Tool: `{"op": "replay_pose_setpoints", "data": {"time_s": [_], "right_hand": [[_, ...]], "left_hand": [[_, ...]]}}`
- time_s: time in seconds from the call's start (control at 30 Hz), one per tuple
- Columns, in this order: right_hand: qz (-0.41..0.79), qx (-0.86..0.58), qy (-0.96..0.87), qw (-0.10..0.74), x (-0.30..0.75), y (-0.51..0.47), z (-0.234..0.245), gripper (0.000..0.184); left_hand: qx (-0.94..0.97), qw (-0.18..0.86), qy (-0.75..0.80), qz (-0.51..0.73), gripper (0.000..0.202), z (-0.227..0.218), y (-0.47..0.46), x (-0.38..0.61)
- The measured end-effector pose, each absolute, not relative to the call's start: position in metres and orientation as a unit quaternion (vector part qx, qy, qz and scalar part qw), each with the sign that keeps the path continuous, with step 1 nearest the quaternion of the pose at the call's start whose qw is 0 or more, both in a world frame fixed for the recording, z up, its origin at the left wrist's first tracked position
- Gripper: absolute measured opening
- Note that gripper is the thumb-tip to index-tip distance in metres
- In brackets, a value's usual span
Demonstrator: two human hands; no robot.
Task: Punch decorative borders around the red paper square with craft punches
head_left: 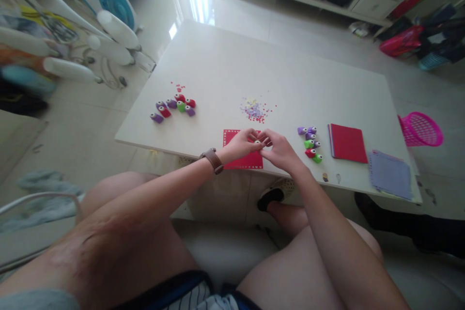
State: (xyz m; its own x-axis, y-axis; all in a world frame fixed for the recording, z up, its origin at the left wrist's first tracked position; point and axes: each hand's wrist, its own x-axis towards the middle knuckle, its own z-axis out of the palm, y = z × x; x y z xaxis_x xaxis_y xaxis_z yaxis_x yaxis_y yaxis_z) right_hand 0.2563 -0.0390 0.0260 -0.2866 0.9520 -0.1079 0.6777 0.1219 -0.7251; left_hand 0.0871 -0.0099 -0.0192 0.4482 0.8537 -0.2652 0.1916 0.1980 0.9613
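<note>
My left hand (242, 146) and my right hand (278, 149) meet over a red paper sheet (244, 160) with punched edges, near the front edge of the white table (225, 58). Together their fingers pinch a small craft punch (258, 142), mostly hidden between them. A brown watch sits on my left wrist. A little pile of purple, yellow and red paper confetti (254, 109) lies just beyond the hands.
Several small punches (173, 107) lie at the table's left; another cluster of punches (310, 144) sits right of my hands. A red paper stack (348, 142) and purple sheets (390, 173) lie at right. A pink basket (421, 129) stands off the right edge.
</note>
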Motion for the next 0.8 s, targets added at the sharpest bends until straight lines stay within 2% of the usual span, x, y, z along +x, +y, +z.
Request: {"op": "replay_pose_setpoints", "data": {"time_s": [0.13,0.3,0.37,0.57,0.8], "right_hand": [[0.325,-0.56,-0.727,0.228,0.256,-0.04,0.026,0.024],[0.278,-0.545,-0.758,0.227,0.264,-0.04,0.02,0.027],[0.268,-0.539,-0.767,0.222,0.266,-0.039,0.017,0.025],[0.255,-0.532,-0.784,0.191,0.266,-0.039,0.014,0.017],[0.257,-0.533,-0.79,0.16,0.265,-0.04,0.014,0.013]], "left_hand": [[0.589,0.599,0.479,0.254,0.02,-0.009,-0.004,0.077],[0.733,0.376,0.535,0.19,0.015,0.001,0.015,0.041],[0.757,0.317,0.546,0.169,0.017,0.001,0.023,0.023],[0.737,0.264,0.614,0.1,0.027,0.006,0.033,-0.024],[0.74,0.244,0.624,0.056,0.031,0.01,0.034,-0.039]]}}
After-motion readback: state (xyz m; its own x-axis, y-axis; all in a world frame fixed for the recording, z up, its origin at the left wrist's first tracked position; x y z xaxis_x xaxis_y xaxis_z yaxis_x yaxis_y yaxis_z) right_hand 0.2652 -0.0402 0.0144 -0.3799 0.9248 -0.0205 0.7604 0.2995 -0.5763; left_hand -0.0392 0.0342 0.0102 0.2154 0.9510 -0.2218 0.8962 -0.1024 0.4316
